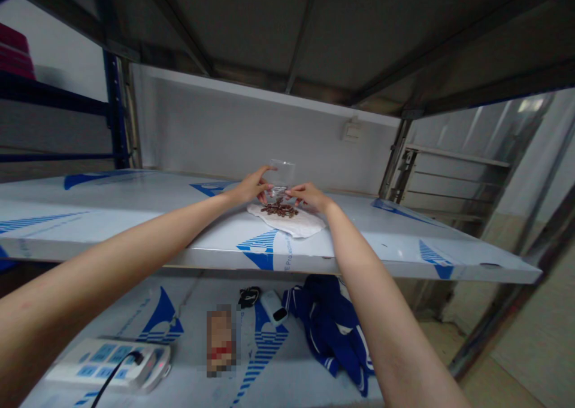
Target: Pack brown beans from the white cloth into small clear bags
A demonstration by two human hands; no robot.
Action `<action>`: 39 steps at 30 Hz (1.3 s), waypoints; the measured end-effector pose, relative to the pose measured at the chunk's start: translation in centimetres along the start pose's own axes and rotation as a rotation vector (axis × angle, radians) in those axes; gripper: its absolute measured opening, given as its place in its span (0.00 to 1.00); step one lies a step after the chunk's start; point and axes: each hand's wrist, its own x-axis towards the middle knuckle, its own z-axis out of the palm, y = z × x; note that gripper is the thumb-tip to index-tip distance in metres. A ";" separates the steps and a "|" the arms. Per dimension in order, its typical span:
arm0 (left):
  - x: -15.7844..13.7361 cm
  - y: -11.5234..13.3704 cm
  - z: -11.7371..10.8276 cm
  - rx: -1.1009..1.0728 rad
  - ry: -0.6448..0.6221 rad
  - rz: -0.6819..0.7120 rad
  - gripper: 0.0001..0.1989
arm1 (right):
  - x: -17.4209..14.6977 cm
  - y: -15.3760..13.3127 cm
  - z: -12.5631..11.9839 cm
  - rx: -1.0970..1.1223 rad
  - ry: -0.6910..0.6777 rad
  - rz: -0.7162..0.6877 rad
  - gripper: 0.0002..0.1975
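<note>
My left hand (255, 186) is closed on the left side of a clear plastic container (283, 171), whose exact kind I cannot make out. From the right, my right hand (311, 196) has its fingertips at the container's lower edge, apparently pinching it. Small dark brown pieces (281, 210) lie in a heap right below, and some show at the container's lower end. Under the heap is a white paper sheet or napkin (296, 225), spread on the film-covered shelf (359, 240).
An upper shelf (269, 36) hangs low overhead, with metal posts (395, 156) at both sides. On the lower level lie a power strip (108, 363), a light blue device (273, 307), a coiled black cable (249, 297), a blurred-out item (221, 341) and blue clothing (332, 324).
</note>
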 end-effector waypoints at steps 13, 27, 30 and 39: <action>0.6 -0.6 -0.1 0.144 -0.065 -0.008 0.15 | 0.2 0.1 0.1 -0.051 -0.026 -0.036 0.08; 1.0 -0.3 -0.5 0.320 -0.180 0.035 0.11 | 1.1 0.8 0.2 -0.124 -0.044 -0.160 0.04; 1.1 -0.1 -0.4 0.357 -0.195 0.055 0.11 | 1.2 1.0 0.1 -0.145 -0.044 -0.184 0.05; 0.7 1.1 0.1 0.428 -0.183 0.095 0.09 | 0.8 0.5 0.1 -0.180 -0.016 -0.209 0.04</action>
